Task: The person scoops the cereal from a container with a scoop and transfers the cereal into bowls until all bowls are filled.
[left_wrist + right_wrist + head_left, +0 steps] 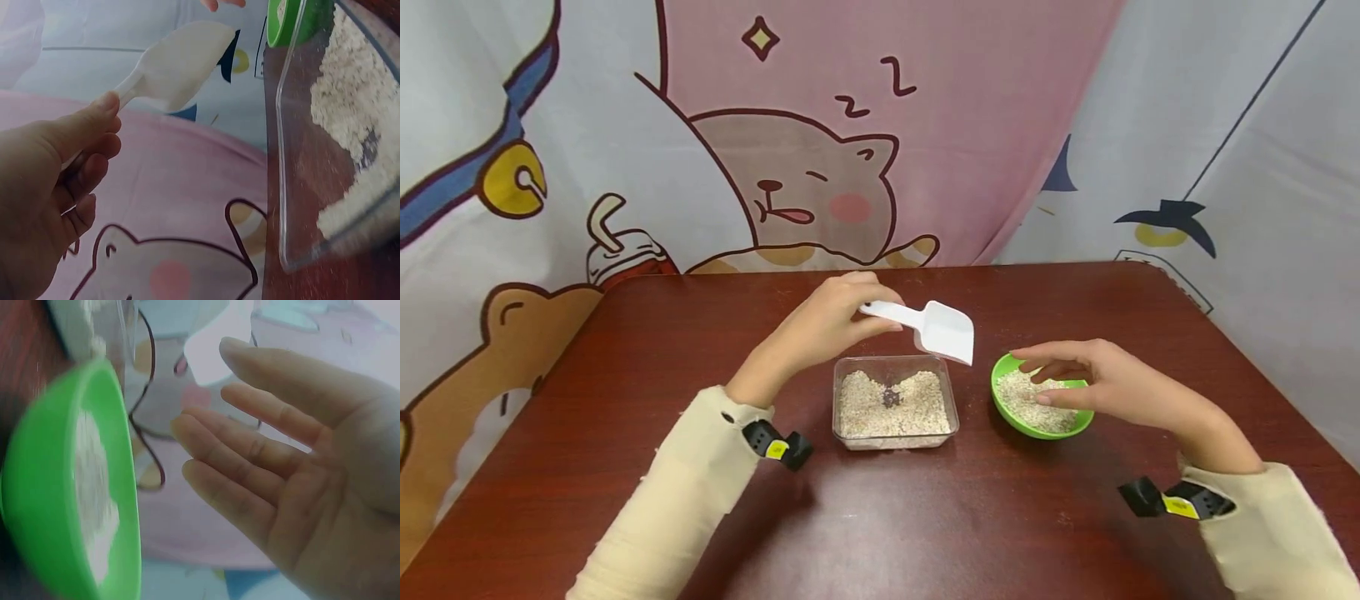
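Note:
My left hand [837, 312] grips the handle of a white plastic scoop [946, 332], held above the back of a clear rectangular container [895, 443]. The scoop's pan points right and carries no visible oats. Inside the container lie rolled oats [872, 413], with a hollow near the back middle where the bottom shows. Over a green bowl [1006, 417] hovers my right hand [1101, 379], its fingers loosely bent and nothing in them. Oats [94, 500] also fill part of the bowl, seen from the side in the right wrist view.
Both vessels stand on a dark reddish-brown table [910, 533], the bowl to the container's right. A curtain [1000, 100] with cartoon prints hangs behind the table's far edge. Black wrist cameras [778, 444] are strapped on both sleeves.

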`<state>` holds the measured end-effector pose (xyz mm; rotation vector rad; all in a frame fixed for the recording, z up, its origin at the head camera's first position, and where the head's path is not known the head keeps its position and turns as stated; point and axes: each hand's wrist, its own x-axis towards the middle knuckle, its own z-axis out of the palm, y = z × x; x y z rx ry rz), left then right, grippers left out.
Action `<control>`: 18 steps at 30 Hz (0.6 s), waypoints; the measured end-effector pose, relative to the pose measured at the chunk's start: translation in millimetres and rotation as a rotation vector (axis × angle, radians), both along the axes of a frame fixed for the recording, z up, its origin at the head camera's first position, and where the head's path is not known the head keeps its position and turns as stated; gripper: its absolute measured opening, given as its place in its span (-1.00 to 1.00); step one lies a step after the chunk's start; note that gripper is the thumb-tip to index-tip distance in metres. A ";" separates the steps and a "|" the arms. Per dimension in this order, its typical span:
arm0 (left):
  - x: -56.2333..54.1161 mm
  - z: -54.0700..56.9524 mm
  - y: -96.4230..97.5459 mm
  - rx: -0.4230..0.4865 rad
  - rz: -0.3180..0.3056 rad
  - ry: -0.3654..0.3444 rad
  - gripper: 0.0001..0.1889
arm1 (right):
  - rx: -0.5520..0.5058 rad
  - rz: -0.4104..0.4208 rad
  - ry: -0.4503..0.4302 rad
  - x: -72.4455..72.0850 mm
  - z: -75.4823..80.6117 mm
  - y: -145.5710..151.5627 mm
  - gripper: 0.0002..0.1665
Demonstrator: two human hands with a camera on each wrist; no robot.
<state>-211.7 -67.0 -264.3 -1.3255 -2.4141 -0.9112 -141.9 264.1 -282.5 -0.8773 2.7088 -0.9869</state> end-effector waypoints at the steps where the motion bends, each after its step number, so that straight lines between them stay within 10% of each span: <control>1: 0.6 -1.2 -4.4 0.009 0.003 -0.007 -0.82 | 0.007 0.011 -0.003 0.4 -0.1 -5.8 -0.44; 18: 9.7 -29.0 -56.3 -0.065 0.043 -0.130 -0.81 | -0.053 0.109 -0.184 -12.9 -21.3 -67.4 -0.40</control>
